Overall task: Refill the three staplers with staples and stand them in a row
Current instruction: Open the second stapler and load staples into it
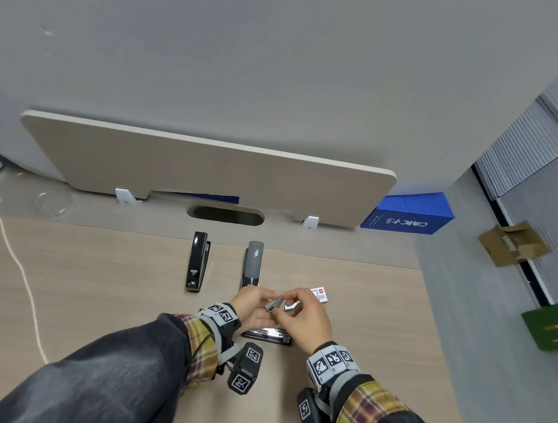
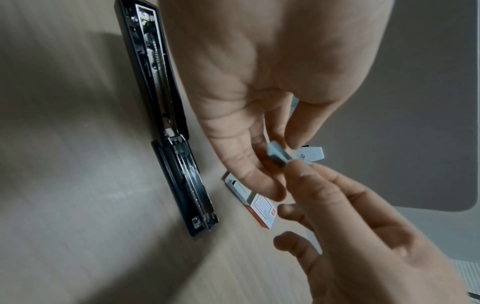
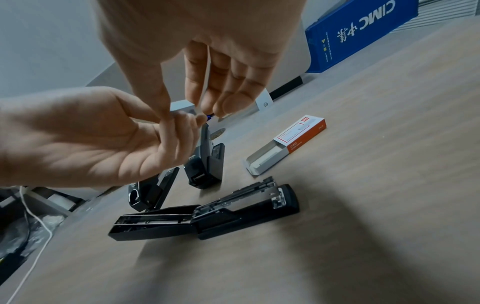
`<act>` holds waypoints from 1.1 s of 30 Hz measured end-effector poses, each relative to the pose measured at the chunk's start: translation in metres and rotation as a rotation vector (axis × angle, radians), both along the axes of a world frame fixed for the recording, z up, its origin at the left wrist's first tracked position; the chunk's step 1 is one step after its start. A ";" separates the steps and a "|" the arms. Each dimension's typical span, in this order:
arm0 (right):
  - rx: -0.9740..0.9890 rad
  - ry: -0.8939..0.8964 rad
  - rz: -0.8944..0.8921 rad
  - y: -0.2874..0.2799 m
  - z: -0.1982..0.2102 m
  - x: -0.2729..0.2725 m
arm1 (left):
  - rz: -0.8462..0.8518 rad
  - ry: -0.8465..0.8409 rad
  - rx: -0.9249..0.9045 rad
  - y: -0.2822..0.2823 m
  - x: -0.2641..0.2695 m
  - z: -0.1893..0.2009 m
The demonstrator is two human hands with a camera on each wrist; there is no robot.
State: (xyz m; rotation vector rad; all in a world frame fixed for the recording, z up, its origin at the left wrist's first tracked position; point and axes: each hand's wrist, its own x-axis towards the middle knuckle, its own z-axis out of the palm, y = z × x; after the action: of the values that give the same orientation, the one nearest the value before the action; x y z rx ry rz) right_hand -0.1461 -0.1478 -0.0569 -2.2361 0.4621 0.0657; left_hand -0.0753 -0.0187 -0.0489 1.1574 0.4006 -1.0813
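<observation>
A staple strip (image 1: 275,303) is pinched by both hands, left (image 1: 251,306) and right (image 1: 308,316), above an opened stapler (image 3: 205,218); the staple box (image 3: 287,144) lies beyond.

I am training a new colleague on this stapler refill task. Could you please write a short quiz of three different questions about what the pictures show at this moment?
1. True or false: the opened stapler lies flat on the desk, below the hands.
2. Multiple choice: how many staplers stand upright at the back of the desk? A) none B) two C) three
3. Short answer: in what state is the staple box, and on which side of the staplers does it lie?

Key
1. True.
2. B: the black stapler and the grey stapler.
3. Its inner tray is slid partly out; it lies on the desk to their right. Meanwhile the left hand and right hand pinch a strip of staples together.
</observation>
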 end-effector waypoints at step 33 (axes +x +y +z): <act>-0.470 0.169 0.272 -0.006 -0.018 -0.012 | -0.255 -0.215 0.469 0.015 0.000 -0.017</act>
State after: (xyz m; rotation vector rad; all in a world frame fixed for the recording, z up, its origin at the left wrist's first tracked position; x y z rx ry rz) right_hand -0.1583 -0.1539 -0.0748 -2.7605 0.2772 0.3183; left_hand -0.0755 -0.0039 -0.0663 1.7621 0.3522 -1.0965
